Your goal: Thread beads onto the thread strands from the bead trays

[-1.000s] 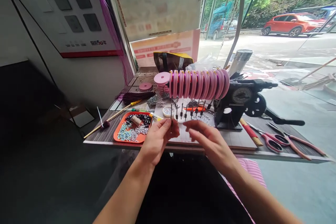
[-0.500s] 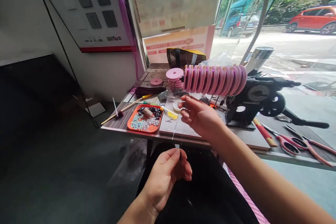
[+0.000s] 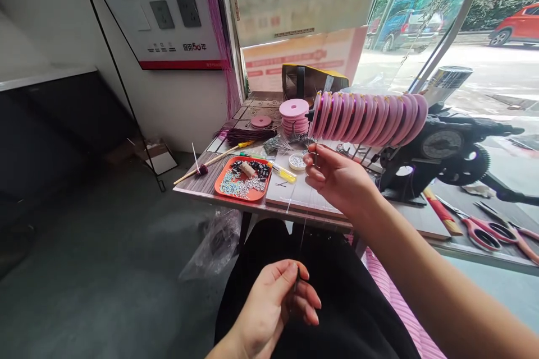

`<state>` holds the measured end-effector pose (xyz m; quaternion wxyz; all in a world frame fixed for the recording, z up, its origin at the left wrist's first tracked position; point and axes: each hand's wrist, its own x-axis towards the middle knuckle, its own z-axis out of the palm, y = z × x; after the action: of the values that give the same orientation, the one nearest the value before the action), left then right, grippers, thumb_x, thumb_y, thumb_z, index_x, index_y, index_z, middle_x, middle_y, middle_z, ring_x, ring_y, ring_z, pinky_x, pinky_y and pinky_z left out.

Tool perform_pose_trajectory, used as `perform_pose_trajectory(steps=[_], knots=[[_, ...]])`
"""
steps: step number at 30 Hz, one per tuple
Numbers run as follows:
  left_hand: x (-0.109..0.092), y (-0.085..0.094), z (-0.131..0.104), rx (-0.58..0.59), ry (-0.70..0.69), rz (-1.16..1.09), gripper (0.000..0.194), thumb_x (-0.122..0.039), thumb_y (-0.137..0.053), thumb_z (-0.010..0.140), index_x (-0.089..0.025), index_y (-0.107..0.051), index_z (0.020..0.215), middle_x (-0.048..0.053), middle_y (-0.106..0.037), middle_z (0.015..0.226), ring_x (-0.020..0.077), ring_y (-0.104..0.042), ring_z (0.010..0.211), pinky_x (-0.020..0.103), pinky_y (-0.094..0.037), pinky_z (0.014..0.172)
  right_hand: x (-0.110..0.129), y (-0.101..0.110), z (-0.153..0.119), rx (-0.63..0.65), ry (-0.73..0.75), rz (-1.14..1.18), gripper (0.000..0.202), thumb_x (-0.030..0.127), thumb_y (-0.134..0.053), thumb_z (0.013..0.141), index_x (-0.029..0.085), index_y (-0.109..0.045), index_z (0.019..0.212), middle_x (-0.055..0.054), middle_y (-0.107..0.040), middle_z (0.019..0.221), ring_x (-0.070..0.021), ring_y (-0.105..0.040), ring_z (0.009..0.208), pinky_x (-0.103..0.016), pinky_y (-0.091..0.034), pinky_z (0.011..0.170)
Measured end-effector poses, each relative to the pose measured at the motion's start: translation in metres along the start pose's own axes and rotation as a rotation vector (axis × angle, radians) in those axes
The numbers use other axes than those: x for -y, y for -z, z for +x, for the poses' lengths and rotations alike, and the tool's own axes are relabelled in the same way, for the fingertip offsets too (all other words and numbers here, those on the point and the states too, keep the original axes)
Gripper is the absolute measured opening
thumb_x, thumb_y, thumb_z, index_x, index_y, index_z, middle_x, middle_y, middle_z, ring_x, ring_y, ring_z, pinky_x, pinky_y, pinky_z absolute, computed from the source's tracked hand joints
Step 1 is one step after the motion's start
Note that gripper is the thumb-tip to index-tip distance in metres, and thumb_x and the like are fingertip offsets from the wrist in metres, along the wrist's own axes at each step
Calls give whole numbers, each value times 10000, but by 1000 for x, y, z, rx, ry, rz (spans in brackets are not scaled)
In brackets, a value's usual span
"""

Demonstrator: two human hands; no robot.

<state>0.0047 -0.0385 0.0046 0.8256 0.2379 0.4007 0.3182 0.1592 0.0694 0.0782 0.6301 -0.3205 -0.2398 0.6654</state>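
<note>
My left hand (image 3: 273, 303) is low over my dark-clothed lap. Its thumb and forefinger pinch the end of a thin thread (image 3: 302, 235), with a small dark bit at the fingertips that I cannot make out. The thread runs upward toward my right hand (image 3: 337, 174), which is pinched closed over the table edge. What its fingertips grip is thin, seemingly the same thread. Just above it hangs a row of pink spools (image 3: 366, 118) on the shaft of a black hand-cranked winder (image 3: 442, 146).
An orange tray (image 3: 219, 188) of beads and a yellow-handled tool (image 3: 283, 173) lie to the left. Behind are a white dish (image 3: 297, 161) and stacked pink spools (image 3: 293, 115). Pink-handled scissors (image 3: 484, 235) and a red-wrapped brush (image 3: 442, 212) lie right. A thin stick (image 3: 210, 162) overhangs the left edge.
My left hand has moved down, away from the right, and more thread shows between them. Both hands stay pinched. The whole view has shifted, with the table things now farther right.
</note>
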Motion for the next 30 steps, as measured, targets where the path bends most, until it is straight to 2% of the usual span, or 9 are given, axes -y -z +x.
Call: perform_pose_trajectory(steps=[6,8,11,18,25,30], knots=[[0,-1,-3,14,-8,-70,197,-312,-580,803,-118,-587,765,63,-675,606,106,-606,479,194,-426,522,0,1,1,3,10,-26,81,179,-554,777,159,-556,698,36,-496,530,-44,-338,365,-172,-210,351],[-1,0,-4,51,-7,-114,150,-251,-610,783,-113,-623,840,74,-695,677,117,-632,543,212,-455,581,1,1,2,4,17,-36,81,188,-579,764,166,-551,691,39,-495,534,-45,-334,366,-181,-205,351],[-1,2,-5,110,11,-154,188,-150,-626,755,-112,-646,938,83,-706,747,130,-655,608,232,-472,637,2,2,3,1,24,-43,95,187,-571,767,169,-545,677,39,-496,533,-45,-319,365,-186,-198,351],[1,8,-10,151,13,-145,205,-88,-553,791,-109,-662,963,73,-695,710,133,-657,586,245,-479,625,2,3,4,0,31,-53,91,183,-559,767,162,-553,679,39,-489,519,-39,-295,356,-178,-195,343],[2,9,-6,179,6,-146,193,-117,-609,764,-115,-675,945,71,-697,691,136,-658,567,234,-470,599,2,3,5,4,37,-75,94,204,-603,751,165,-543,691,48,-484,523,-33,-307,349,-178,-196,340],[9,20,-3,241,-47,-85,235,-221,-654,742,-160,-671,969,58,-705,688,151,-657,568,262,-469,615,1,4,7,-5,41,-96,119,246,-598,759,175,-528,694,54,-486,522,-32,-320,346,-167,-216,340]])
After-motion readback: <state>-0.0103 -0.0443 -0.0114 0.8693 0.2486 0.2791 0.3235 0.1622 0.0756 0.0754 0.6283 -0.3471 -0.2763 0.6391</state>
